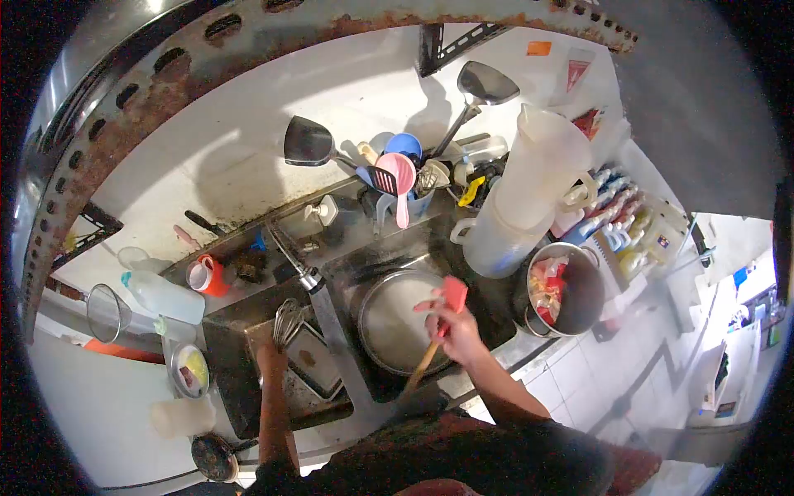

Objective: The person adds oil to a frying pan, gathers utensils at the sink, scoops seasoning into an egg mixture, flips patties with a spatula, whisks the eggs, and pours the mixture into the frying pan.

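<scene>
My right hand (456,332) is closed around a spatula with a red head (454,293) and a wooden handle (424,367). It is above a large round pan (369,339) in the right sink basin, which holds cloudy liquid. My left hand (271,360) is low in the left basin (227,364), closed at the base of a wire whisk (289,319); its fingers are partly hidden. Beside it a rectangular tray (313,360) lies on the basin floor. The faucet (309,279) reaches over the divider between the basins.
Right of the sink stand a pot (579,289) with scraps and wrappers inside and tall plastic pitchers (517,215). Behind are a utensil holder (413,202) and a soap pump bottle (327,211). On the left are an orange cup (207,275), a strainer (108,313) and a bowl (190,369).
</scene>
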### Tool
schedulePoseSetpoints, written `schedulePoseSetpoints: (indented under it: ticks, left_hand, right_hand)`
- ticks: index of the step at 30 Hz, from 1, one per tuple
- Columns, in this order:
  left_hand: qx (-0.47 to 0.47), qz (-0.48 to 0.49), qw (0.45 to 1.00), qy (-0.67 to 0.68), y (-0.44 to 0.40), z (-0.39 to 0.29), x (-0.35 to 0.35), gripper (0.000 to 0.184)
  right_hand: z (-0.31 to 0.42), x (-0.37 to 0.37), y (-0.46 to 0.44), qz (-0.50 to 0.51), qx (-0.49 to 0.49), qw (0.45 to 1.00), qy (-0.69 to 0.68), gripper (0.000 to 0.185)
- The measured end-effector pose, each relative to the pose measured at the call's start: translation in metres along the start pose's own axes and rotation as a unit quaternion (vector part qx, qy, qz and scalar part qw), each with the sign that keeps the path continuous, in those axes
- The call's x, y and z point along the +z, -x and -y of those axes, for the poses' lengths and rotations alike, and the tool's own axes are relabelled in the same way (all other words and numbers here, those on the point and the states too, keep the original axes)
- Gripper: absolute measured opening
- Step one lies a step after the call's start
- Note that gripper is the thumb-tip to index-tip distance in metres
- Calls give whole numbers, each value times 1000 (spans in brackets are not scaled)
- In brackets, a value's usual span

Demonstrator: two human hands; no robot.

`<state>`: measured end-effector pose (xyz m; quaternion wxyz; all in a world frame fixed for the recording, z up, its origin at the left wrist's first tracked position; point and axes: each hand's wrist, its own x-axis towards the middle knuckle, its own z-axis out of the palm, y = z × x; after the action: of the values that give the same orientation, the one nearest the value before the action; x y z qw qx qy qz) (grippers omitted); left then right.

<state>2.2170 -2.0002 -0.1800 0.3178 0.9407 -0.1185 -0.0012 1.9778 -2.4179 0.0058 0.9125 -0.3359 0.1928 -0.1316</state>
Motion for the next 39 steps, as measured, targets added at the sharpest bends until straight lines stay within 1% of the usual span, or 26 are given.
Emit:
schedulePoseSetpoints:
  ticks: [1,3,6,7,9,11,12,13,15,17,19,21,22,23,24,25,26,27,28,30,31,33,35,36,37,39]
  left_hand:
    - [-45,-15,994,99,19,19,0,29]
    - [-57,-33,984,168,57,-3,-19,22]
    - [-125,-19,967,219,110,-109,-57,13]
    - [-60,-31,967,247,116,-148,-66,11]
    - [6,-54,960,274,131,-171,-64,10]
    - [10,-115,946,302,135,-161,-45,13]
    - [25,-44,952,301,140,-142,-33,26]
    - [8,24,958,285,143,-165,-45,28]
    - [78,86,950,289,154,-217,-72,28]
    - [210,79,931,288,156,-236,-75,29]
    - [240,40,930,277,170,-233,-62,32]
    - [212,144,950,179,181,-234,-53,33]
    - [202,114,955,182,187,-233,-52,33]
    - [145,139,964,176,192,-232,-54,31]
    - [114,144,968,171,198,-229,-61,30]
    - [82,148,971,167,204,-225,-67,29]
    - [145,60,982,107,215,-219,-78,27]
    - [173,16,982,76,224,-209,-86,26]
    - [198,-30,979,42,232,-199,-94,25]
    - [6,-32,950,311,243,-171,-109,28]
    - [2,-38,950,310,249,-153,-117,28]
    - [28,-173,927,333,262,-120,-132,22]
    - [-13,-190,922,337,287,-133,-177,22]
    - [-51,-204,917,338,296,-133,-195,22]
    - [-47,-204,917,339,304,-119,-200,22]
    - [6,-278,918,282,322,-81,-207,25]
  right_hand:
    - [-11,0,6,7,60,998,-18,27]
    - [-35,-2,14,5,110,994,-27,28]
    - [-74,-9,20,17,186,982,-26,31]
    - [-82,-6,21,36,206,978,-17,33]
    - [-73,12,28,68,207,976,-8,33]
    - [-67,21,29,128,195,973,-1,35]
    - [-58,33,31,120,172,977,32,35]
    - [-55,39,29,147,176,972,41,35]
    - [-60,47,27,173,79,973,132,36]
    - [-67,65,30,195,46,971,133,36]
    - [-68,87,42,263,-8,952,155,38]
    - [-86,99,43,316,11,938,138,41]
    - [-88,116,53,340,13,932,122,46]
    - [-88,133,63,361,16,927,102,56]
    - [-90,146,61,383,24,917,104,56]
    - [-95,158,60,437,-1,881,180,63]
    - [-98,171,59,483,-30,838,250,72]
    - [-98,181,55,492,-28,834,249,72]
    - [-93,191,47,534,-84,786,301,67]
    - [-63,238,40,580,-181,705,367,60]
    - [-35,278,48,587,-222,677,384,58]
    - [-14,341,63,565,-242,701,362,39]
    - [2,417,88,523,-412,644,378,28]
    - [1,459,102,523,-472,630,327,24]
    - [-3,502,113,519,-531,612,273,20]
    - [-9,589,122,516,-595,537,303,22]
